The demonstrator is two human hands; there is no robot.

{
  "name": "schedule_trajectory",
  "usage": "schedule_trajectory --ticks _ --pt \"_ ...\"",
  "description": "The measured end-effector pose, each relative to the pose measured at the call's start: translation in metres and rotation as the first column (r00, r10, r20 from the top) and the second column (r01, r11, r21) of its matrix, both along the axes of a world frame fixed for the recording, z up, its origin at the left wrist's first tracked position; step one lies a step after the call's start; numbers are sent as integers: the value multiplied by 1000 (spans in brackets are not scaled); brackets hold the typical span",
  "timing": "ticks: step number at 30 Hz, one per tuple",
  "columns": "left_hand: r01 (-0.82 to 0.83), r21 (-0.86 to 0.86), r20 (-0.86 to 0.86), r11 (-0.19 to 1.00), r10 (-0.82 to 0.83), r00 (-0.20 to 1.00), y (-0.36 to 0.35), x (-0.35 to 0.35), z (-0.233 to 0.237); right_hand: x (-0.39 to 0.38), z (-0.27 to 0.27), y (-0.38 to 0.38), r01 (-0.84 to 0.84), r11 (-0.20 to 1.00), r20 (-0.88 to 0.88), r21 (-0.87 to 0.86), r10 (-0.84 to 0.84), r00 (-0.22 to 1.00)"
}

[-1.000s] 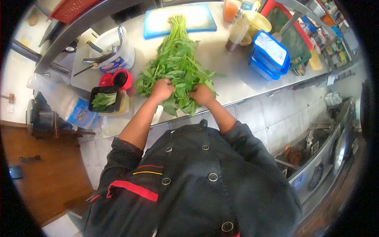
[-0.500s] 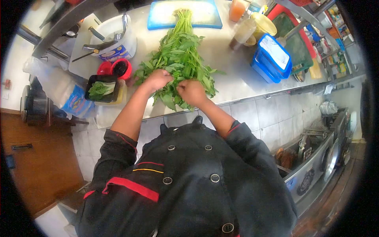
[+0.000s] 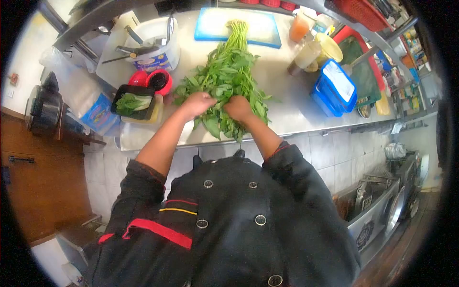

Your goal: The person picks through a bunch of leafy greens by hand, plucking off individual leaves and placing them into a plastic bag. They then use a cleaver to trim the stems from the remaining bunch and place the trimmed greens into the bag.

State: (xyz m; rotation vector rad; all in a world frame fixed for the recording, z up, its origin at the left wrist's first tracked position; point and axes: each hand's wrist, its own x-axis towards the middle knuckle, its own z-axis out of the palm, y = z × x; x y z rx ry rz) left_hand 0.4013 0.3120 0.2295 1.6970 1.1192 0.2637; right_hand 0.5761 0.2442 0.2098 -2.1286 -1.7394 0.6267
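Widest passage right of leafy bunch [image 3: 239, 64]: bare counter [image 3: 284, 93] reaches across to blue container [image 3: 333, 88]. Sauce bottle [image 3: 306, 57] stands farther back, right of bunch, narrowing that side. Left of bunch, slimmer strip, hemmed in by white bucket [image 3: 173, 51], red cup [image 3: 163, 85] and black tray [image 3: 114, 99]; dark handles [image 3: 135, 49] jut from bucket, blocking low sweep. Beyond bunch, flat cutting board [image 3: 263, 31] under stem ends, low obstacle only. Near end of bunch: left hand [image 3: 198, 105] and right hand [image 3: 237, 109] block approach, little gap between.

Blk jacket [image 3: 229, 234] w/ red trim [image 3: 162, 232], yel. stripe [image 3: 178, 210] & silver-rimmed btns [image 3: 260, 220].
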Motion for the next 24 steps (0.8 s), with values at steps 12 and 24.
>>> schedule_trajectory --ticks 12,24 --pt "138 68 -51 988 -134 990 -17 1 2 5 25 22 -224 970 151 -96 237 960" --pt "223 98 -124 970 -211 970 -14 4 1 12 18 27 -53 982 -348 -183 -15 938"
